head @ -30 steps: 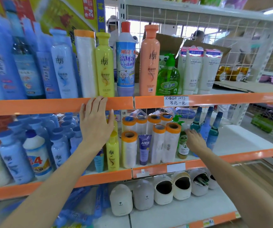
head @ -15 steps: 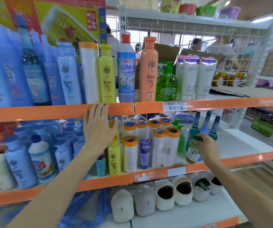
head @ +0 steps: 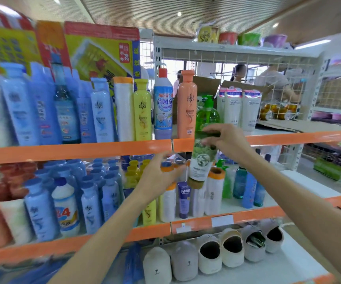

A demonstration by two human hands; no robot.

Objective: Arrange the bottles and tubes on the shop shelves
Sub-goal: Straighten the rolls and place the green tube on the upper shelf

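Observation:
My right hand (head: 230, 140) grips the crimped end of a green-and-white tube (head: 201, 160), which hangs cap-down in front of the upper shelf's orange edge (head: 83, 151). Just left of the tube's lower half, my left hand (head: 159, 175) is open with the fingers spread, close to it but apart. Behind the tube on the upper shelf stand a green pump bottle (head: 207, 114), an orange bottle (head: 187, 105) and white tubes (head: 241, 107). Below, the middle shelf (head: 247, 216) holds orange-capped white rolls (head: 214, 193) and a small purple tube (head: 184, 198).
Blue bottles (head: 95, 193) crowd the left of both shelves. Teal bottles (head: 247, 187) stand right of the rolls. Slippers (head: 210, 255) line the bottom shelf. A wire grid (head: 247, 64) backs the upper shelf, with people behind it. Bare white shelf (head: 309, 185) extends right.
My right hand took the green tube off the middle shelf and raised it to the upper shelf's edge. My left hand left that edge and moved right and down toward the tube.

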